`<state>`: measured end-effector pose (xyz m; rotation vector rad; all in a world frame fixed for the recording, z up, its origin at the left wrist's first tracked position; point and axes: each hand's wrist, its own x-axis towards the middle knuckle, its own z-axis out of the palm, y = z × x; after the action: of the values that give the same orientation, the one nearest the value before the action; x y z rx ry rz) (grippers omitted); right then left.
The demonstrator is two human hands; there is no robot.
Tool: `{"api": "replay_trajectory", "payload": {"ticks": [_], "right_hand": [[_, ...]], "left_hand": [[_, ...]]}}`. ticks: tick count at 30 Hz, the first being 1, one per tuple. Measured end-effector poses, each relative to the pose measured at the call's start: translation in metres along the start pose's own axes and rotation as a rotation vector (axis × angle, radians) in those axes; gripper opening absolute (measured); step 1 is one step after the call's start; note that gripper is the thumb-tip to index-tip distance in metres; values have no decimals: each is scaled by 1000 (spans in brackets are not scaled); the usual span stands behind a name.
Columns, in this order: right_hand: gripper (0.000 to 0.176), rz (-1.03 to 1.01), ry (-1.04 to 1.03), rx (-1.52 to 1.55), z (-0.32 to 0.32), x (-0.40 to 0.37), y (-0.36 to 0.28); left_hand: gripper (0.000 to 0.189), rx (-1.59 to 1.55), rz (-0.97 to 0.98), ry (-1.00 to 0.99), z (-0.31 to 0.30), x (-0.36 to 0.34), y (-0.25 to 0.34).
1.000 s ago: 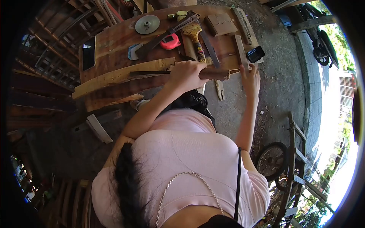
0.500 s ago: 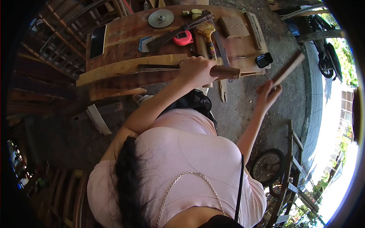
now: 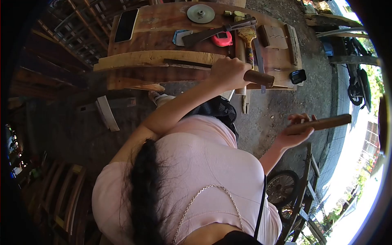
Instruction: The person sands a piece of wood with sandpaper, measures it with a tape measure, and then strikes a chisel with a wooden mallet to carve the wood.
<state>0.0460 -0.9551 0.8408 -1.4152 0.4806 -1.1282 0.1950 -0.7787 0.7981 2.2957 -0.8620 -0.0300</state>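
My left hand (image 3: 230, 73) is wrapped round the brown wooden handle (image 3: 259, 78) of a tool at the table's near edge. A thin dark blade (image 3: 188, 63) extends leftward on the other side of that hand, beside a long pale wooden strip (image 3: 155, 58). To the right, away from the table, my right hand (image 3: 300, 131) holds a brown wooden stick (image 3: 326, 123) between thumb and fingers. The stick points right, nearly level.
On the wooden table (image 3: 151, 36) lie a phone (image 3: 127, 25), metal disc (image 3: 201, 14), red tape measure (image 3: 221, 38), paintbrush (image 3: 247, 34), wood block (image 3: 274, 37) and small black container (image 3: 298, 76). A wheel (image 3: 282, 188) stands at lower right.
My right hand has moved lower and turned, so the stick has swung from slanting upward to nearly level. The view has shifted, while my left hand keeps its grip on the handle.
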Motion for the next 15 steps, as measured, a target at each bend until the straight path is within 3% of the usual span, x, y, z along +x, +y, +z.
{"api": "replay_trajectory", "payload": {"ticks": [1, 3, 5, 7, 9, 11, 12, 14, 15], "right_hand": [[44, -1, -1, -1, 0, 3, -2], [46, 17, 244, 64, 0, 4, -5], [43, 62, 103, 281, 14, -27, 16], [35, 483, -595, -317, 15, -55, 8], [31, 493, -443, -168, 6, -50, 10], [31, 396, -199, 62, -2, -24, -3], [31, 400, -196, 59, 0, -20, -6], [33, 73, 182, 248, 9, -13, -6], [33, -4, 252, 343, 28, -28, 4]], "left_hand": [[18, -1, -1, 1, -1, -1, 0], [28, 14, 46, 20, -3, -3, 0], [25, 17, 62, 26, -1, -4, -2], [23, 23, 82, 33, -1, -2, -7], [21, 51, -72, -10, -7, -3, -19], [21, 53, -64, 27, -15, -6, -26], [21, 55, -57, 66, -18, -7, -28], [21, 30, -49, 78, -24, -7, -28], [21, 25, -50, 68, -28, -8, -27]]}}
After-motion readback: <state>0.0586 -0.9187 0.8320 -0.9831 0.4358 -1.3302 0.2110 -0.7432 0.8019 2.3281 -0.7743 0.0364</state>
